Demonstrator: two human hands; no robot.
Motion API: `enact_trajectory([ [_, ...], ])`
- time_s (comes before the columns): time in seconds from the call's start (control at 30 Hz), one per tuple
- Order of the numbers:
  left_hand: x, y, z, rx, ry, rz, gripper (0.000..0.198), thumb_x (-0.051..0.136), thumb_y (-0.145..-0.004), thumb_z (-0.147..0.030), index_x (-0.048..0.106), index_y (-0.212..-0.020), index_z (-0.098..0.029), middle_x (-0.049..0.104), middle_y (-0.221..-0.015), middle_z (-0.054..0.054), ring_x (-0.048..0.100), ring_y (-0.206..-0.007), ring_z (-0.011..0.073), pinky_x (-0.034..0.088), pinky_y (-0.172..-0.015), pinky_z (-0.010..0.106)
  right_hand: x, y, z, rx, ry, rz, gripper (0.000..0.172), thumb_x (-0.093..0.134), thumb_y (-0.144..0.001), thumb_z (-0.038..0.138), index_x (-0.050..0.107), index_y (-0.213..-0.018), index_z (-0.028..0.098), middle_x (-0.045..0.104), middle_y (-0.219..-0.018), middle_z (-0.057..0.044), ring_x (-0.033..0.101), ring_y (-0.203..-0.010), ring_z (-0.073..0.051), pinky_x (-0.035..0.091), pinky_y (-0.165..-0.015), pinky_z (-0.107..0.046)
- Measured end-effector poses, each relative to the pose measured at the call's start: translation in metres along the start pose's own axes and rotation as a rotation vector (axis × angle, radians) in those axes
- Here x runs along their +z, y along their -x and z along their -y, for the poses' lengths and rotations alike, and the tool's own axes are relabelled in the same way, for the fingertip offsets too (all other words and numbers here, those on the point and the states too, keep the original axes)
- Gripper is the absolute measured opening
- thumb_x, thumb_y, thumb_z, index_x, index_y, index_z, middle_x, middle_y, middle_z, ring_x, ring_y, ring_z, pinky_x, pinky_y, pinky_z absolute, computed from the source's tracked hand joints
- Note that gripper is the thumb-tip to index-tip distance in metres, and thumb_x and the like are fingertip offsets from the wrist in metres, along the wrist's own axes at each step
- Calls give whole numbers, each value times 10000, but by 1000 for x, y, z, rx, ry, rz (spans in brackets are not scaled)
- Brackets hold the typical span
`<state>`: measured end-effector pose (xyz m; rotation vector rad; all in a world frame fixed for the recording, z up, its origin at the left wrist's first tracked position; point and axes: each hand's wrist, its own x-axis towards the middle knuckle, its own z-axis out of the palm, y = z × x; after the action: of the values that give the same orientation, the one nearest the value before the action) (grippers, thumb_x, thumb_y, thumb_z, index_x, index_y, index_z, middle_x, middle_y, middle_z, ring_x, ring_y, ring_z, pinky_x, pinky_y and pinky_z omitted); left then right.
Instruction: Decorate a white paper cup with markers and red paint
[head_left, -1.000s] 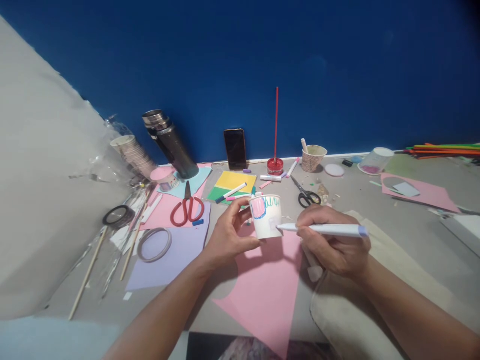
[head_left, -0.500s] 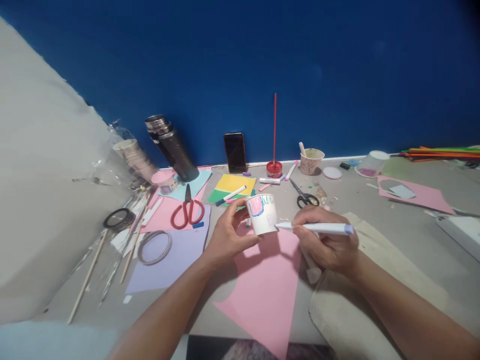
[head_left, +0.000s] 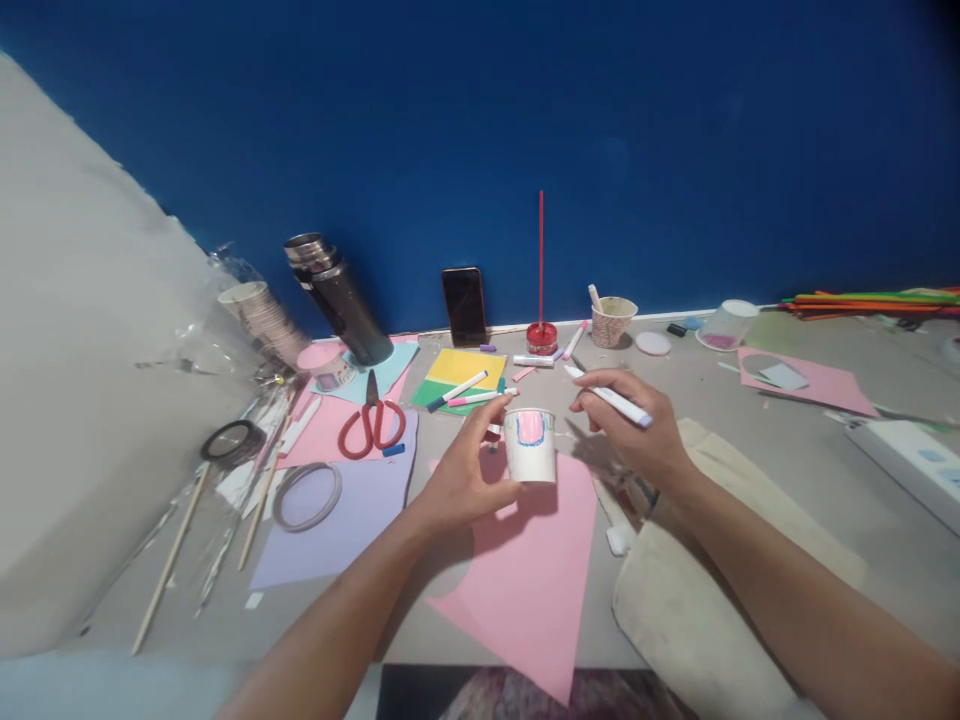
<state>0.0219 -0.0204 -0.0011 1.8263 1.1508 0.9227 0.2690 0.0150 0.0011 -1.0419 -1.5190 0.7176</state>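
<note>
Between the thumb and fingers of my left hand [head_left: 469, 470] is a white paper cup [head_left: 534, 462], held upright over a pink sheet of paper [head_left: 529, 570]. A pink patch outlined in blue faces me on the cup, with green marks at both sides near the rim. My right hand [head_left: 634, 425] grips a white marker [head_left: 619, 404] with a lilac end; its tip points left, apart from the cup. Behind the cup, capped markers [head_left: 484, 397] lie on yellow and green paper [head_left: 469, 370].
Red-handled scissors [head_left: 371, 425] and a tape roll [head_left: 307, 497] lie on purple paper at left. A dark flask [head_left: 341, 300], a phone [head_left: 464, 307] and a red stand with a rod [head_left: 541, 338] line the wall. A beige cloth [head_left: 697, 600] lies under my right forearm.
My left hand has turned the cup, so the pink patch now faces me. My right hand has drawn the marker tip off the cup, up and to the right.
</note>
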Motion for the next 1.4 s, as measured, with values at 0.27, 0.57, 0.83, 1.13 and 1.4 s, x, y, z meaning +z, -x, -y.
enact_trajectory([
  [0.27, -2, 3, -1, -8, 1, 181, 1124, 785, -686, -119, 264, -1664, -313, 459, -1598, 129, 516, -1379, 360, 411, -1184, 530, -1, 3, 7, -91, 93, 203, 143, 681, -900, 273, 751, -1011, 216, 796, -959, -42, 744, -832, -202, 570, -757, -319],
  [0.57, -5, 5, -5, -2, 28, 245, 1086, 805, -691, -127, 329, -1649, -318, 517, -1572, 122, 544, -1369, 366, 414, -1193, 561, -4, 3, 13, 15, -19, 393, 142, 734, -858, 300, 759, -943, 190, 781, -864, -32, 708, -737, -176, 544, -666, -272],
  [0.83, -5, 2, 11, -51, 310, 81, 1115, 929, -718, -338, 309, -1644, -382, 421, -1615, 141, 436, -1487, 377, 399, -1199, 538, 3, 4, 20, 342, -286, 126, 258, 828, -731, 341, 713, -906, 192, 681, -620, 27, 624, -496, -145, 526, -463, -253],
  [1.13, 6, -2, 13, -19, 151, -293, 964, 889, -769, -409, 354, -1569, -348, 429, -1494, 142, 490, -1371, 344, 489, -1085, 534, 11, 6, 11, 290, -436, -131, 311, 870, -762, 330, 673, -965, 201, 730, -636, 14, 689, -545, -151, 557, -552, -251],
  [1.4, 26, -2, 17, 481, -518, -620, 990, 849, -831, -346, 274, -1627, -230, 491, -1419, 188, 522, -1321, 359, 498, -1100, 558, 31, 18, 17, 511, -659, -86, 485, 941, -691, 414, 615, -991, 214, 752, -623, -3, 725, -598, -175, 581, -621, -263],
])
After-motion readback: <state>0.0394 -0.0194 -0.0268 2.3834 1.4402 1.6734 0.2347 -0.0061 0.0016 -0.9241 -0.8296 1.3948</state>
